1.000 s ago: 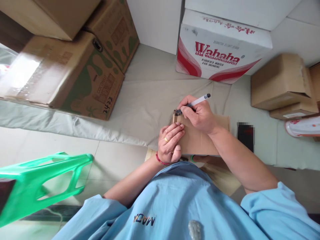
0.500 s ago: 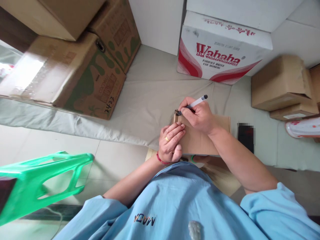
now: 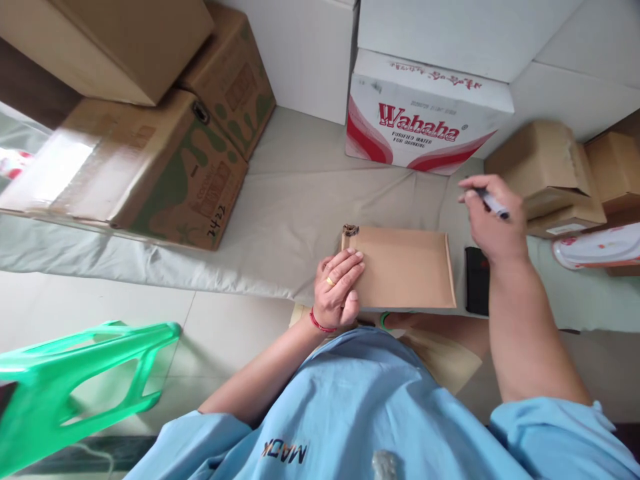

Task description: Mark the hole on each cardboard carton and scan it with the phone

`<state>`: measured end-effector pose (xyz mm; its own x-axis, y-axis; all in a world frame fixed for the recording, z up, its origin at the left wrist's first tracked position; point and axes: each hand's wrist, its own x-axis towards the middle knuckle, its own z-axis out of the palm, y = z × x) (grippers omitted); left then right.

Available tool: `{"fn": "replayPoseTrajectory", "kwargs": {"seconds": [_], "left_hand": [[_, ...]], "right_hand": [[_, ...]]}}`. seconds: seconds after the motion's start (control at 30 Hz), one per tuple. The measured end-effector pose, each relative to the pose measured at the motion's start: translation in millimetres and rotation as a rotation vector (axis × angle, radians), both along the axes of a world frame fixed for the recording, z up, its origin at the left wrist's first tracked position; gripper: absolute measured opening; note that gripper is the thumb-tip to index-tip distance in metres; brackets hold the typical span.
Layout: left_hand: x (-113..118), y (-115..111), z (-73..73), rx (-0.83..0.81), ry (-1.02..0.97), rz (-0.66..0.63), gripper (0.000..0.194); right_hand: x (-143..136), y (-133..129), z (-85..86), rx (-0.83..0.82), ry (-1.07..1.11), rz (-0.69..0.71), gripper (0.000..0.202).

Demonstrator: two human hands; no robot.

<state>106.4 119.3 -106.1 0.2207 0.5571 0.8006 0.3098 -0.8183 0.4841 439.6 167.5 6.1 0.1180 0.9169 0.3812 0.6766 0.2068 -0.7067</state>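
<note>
My left hand [image 3: 339, 285], with a ring and a red bracelet, lies flat on the left edge of a flat brown cardboard piece [image 3: 405, 267]. Its fingers are stretched out. At the cardboard's far left corner is a patch of black markings [image 3: 351, 230]. To the right, raised off the cardboard, my right hand [image 3: 500, 220] is closed around a white pen with a dark end [image 3: 494, 202]. The pen's tip is hidden by the fingers. Just beyond the cardboard's right edge lies a black flat object [image 3: 477, 281], partly behind my right forearm.
Large brown cartons [image 3: 165, 173] stand at the left on the cloth-covered table [image 3: 295, 193]. A white and red Wahaha carton [image 3: 420, 120] sits at the back. Smaller brown boxes [image 3: 540, 160] and a white package [image 3: 600, 245] are at the right. A green plastic stool [image 3: 100, 367] stands lower left.
My right hand has lifted the pen from the cardboard's far left corner and moved right, uncovering the black markings. My left hand stays on the cardboard. The camera view has shifted slightly.
</note>
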Motion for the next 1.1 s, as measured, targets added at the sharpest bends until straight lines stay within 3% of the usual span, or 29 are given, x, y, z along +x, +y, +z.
{"fn": "replayPoseTrajectory", "kwargs": {"seconds": [0.1, 0.2, 0.37, 0.5, 0.6, 0.7, 0.87, 1.1], "left_hand": [[0.6, 0.5, -2.6, 0.002, -0.003, 0.005, 0.05], [0.5, 0.8, -3.8, 0.003, 0.008, 0.008, 0.05], [-0.1, 1.1, -0.3, 0.004, 0.007, -0.005, 0.048], [-8.3, -3.5, 1.7, -0.084, 0.037, -0.06, 0.052], [-22.2, -12.0, -4.3, -0.216, 0.046, -0.097, 0.079], [-37.1, -20.3, -14.1, -0.404, 0.089, -0.131, 0.107], [-46.2, -22.5, -21.7, -0.496, 0.25, -0.16, 0.091], [-34.1, -19.3, -22.3, -0.475, 0.227, -0.154, 0.088]], "right_hand": [[36.5, -35.1, -21.5, -0.22, -0.503, -0.192, 0.028], [40.6, -67.5, -49.8, -0.484, -0.716, -0.21, 0.045], [28.9, -105.7, -84.8, -0.541, -0.714, -0.21, 0.063], [30.1, -146.9, -101.8, -0.396, -0.648, -0.467, 0.073], [26.4, -183.5, -112.9, -0.404, -0.6, -0.703, 0.097], [17.7, -207.4, -119.3, -0.506, -0.554, -0.764, 0.105], [16.4, -201.2, -116.5, -0.606, -0.522, -0.825, 0.101], [30.7, -179.5, -114.2, -0.743, -0.393, -0.914, 0.092]]}}
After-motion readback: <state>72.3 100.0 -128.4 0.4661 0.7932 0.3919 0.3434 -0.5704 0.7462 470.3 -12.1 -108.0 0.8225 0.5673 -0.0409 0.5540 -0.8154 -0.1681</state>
